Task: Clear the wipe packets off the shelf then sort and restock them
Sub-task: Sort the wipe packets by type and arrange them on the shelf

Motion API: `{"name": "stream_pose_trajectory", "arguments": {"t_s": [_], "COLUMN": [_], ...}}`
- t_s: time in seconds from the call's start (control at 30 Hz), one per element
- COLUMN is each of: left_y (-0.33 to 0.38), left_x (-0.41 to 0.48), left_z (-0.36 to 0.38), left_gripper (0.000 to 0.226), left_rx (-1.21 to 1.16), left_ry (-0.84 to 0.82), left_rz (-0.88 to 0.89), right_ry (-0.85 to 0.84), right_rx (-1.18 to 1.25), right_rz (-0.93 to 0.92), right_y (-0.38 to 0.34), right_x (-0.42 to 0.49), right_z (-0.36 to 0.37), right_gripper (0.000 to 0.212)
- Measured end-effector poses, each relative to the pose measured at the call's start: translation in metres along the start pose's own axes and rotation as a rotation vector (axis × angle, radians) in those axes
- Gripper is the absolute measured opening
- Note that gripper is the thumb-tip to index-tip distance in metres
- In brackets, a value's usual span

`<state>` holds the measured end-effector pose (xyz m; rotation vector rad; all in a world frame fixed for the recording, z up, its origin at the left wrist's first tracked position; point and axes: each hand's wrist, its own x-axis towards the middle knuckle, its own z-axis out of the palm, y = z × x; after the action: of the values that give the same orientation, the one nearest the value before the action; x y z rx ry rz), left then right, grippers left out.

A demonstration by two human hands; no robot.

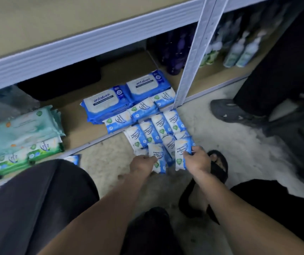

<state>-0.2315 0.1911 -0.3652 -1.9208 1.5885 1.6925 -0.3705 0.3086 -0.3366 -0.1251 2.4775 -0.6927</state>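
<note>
Head cam, looking down at the bottom shelf (77, 115). Far left of the frame, green packs (18, 155) sit along the shelf's front edge, with teal packs (24, 126) stacked just behind them. Lower left, a stray packet (74, 159) pokes out on the floor (221, 144) right by the knee.

Around the centre, two stacks of blue antabax packs (107, 105) lie side by side on the shelf, and a row of small packets (142, 108) touches their front. More of the same kind, the floor packets (158, 126), lie in rough rows just below the shelf edge.

Both hands are at that pile. The left hand (143, 163) has its fingers curled round the edge of the left packet (158, 156). The right hand (196, 159) pinches the right packet (182, 150) by its side, label facing up. Can't tell if either one is clear of the pile.

Just right of that hand there's a black sandal (219, 162). A grey post (193, 56) runs up to the top of the frame, with dark bottles (177, 48) and pale pump bottles (239, 50) behind it, upper right. Someone else's shoe (228, 111) is at mid right.
</note>
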Motion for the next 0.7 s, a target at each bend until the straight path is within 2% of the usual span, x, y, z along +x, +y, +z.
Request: {"name": "stream_pose_trajectory", "arguments": {"t_s": [0.1, 0.23, 0.43, 0.6, 0.7], "left_y": [0.004, 0.011, 0.022, 0.028, 0.033], "left_x": [0.014, 0.029, 0.050, 0.063, 0.066], "left_z": [0.033, 0.063, 0.087, 0.094, 0.096], "left_gripper": [0.038, 0.038, 0.037, 0.030, 0.033], "left_rx": [-0.017, -0.060, -0.110, 0.088, 0.168], "left_ry": [-0.036, -0.004, -0.009, 0.115, 0.088], "left_rz": [-0.013, 0.001, -0.051, -0.067, -0.040], "right_ry": [0.010, 0.017, -0.102, -0.096, -0.036], "right_rx": [-0.024, -0.030, -0.109, -0.154, -0.140], "right_rz": [0.034, 0.085, -0.068, -0.116, -0.091], "right_y": [0.016, 0.025, 0.021, 0.027, 0.027], "right_x": [0.031, 0.068, 0.103, 0.120, 0.129], "right_z": [-0.012, -0.014, -0.004, 0.010, 0.017], "right_gripper": [0.031, 0.027, 0.030, 0.023, 0.020]}}
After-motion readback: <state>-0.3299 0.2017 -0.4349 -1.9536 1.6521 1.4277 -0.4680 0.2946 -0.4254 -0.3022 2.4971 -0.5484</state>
